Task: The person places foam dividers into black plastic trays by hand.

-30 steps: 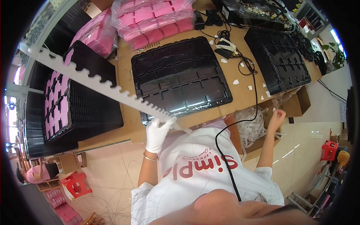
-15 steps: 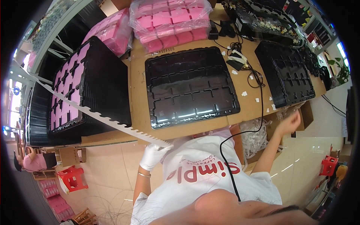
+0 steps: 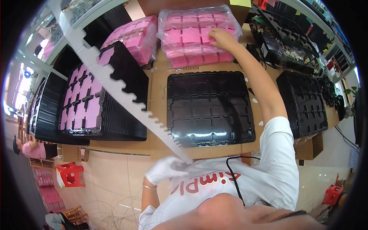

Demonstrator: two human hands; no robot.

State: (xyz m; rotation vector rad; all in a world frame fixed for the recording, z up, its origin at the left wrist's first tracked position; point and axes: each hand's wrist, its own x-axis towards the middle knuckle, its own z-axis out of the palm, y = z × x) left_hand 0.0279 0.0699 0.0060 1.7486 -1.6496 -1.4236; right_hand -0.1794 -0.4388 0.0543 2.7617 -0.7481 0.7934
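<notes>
My left hand [image 3: 165,170], in a white glove, is closed on the lower end of a long whitish strip [image 3: 126,101] with a row of curved teeth along one edge. That strip slants up to the far left, across a stack of black trays. At the back, my bare right hand [image 3: 223,39] reaches to a plastic-wrapped pile of pink foam blocks [image 3: 189,35]. Its fingers are curled against one block at the pile's right side; the fingertips are partly hidden. Between my arms, a black plastic tray [image 3: 209,111] with moulded compartments lies on the cardboard-covered table [image 3: 157,86].
A tall stack of black trays [image 3: 124,103] holding pink blocks stands left. More wrapped pink blocks [image 3: 134,36] are behind it. Another black tray stack [image 3: 303,103] is on the right, with a cluttered black rack [image 3: 287,42] beyond. A black cable [image 3: 230,168] hangs over my shirt.
My right hand has gone from the table's right front edge to the pink blocks at the back. The toothed strip now looks larger and closer. The view has shifted somewhat.
</notes>
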